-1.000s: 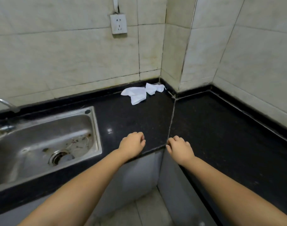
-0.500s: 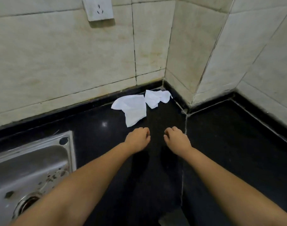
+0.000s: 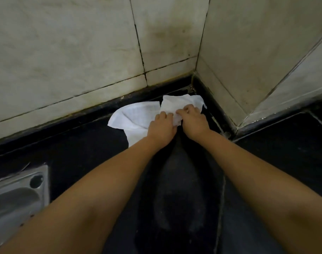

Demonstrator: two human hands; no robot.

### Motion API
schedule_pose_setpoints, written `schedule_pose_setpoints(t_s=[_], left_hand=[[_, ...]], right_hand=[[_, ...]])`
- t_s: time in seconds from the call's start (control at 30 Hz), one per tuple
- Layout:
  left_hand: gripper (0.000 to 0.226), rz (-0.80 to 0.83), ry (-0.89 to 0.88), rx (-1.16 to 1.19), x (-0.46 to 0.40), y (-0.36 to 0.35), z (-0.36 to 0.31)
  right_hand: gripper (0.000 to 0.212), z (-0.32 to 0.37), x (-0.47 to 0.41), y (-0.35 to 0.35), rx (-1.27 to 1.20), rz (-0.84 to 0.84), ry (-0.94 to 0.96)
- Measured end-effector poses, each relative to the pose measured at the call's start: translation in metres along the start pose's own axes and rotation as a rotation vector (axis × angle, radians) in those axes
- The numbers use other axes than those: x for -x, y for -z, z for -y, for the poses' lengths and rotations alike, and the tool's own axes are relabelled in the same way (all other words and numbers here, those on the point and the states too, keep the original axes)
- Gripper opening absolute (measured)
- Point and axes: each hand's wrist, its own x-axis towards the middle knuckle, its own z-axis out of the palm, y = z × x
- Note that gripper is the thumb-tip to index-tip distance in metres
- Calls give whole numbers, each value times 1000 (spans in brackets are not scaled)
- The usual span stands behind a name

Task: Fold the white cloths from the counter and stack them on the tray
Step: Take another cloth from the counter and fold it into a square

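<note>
Both hands, which a moment ago hovered closed above the counter [image 3: 87, 153], now reach its back corner, where the left hand [image 3: 163, 126] and right hand [image 3: 194, 121] pinch the smaller cloth [image 3: 176, 104] beside the larger cloth [image 3: 136, 118], so folding can start.

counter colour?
Black, glossy counter; head view shows it.

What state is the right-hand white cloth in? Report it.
Crumpled, not folded: the right-hand cloth lies bunched in the counter corner, both hands' fingers on it.
</note>
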Motion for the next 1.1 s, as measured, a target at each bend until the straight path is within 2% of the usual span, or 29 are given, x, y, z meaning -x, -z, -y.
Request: schedule_pose_setpoints(t_s=[0.07, 0.2, 0.3, 0.4, 0.57, 0.87, 1.03, 1.1], left_hand=[[41, 38, 13, -32, -5, -7, 1], [26, 16, -15, -13, 1, -11, 2], [14, -6, -67, 177, 24, -8, 1], [14, 24, -84, 426, 65, 6, -2], [10, 35, -64, 583, 143, 37, 6], [22, -153, -4, 976, 284, 65, 11], [21, -175, 166, 1172, 335, 52, 1], [15, -111, 155, 1230, 353, 47, 1]], right_hand=[[40, -5, -3, -8, -13, -18, -19], [26, -7, 13, -15, -77, -82, -15], [21, -9, 43, -15, -230, -108, -18], [16, -5, 83, -2, -433, -137, -38], [9, 17, 158, 25, -749, -62, -50], [14, 95, 282, 46, -873, -26, 81], [13, 126, 322, 45, -911, -18, 136], [13, 136, 333, 45, -888, -46, 142]])
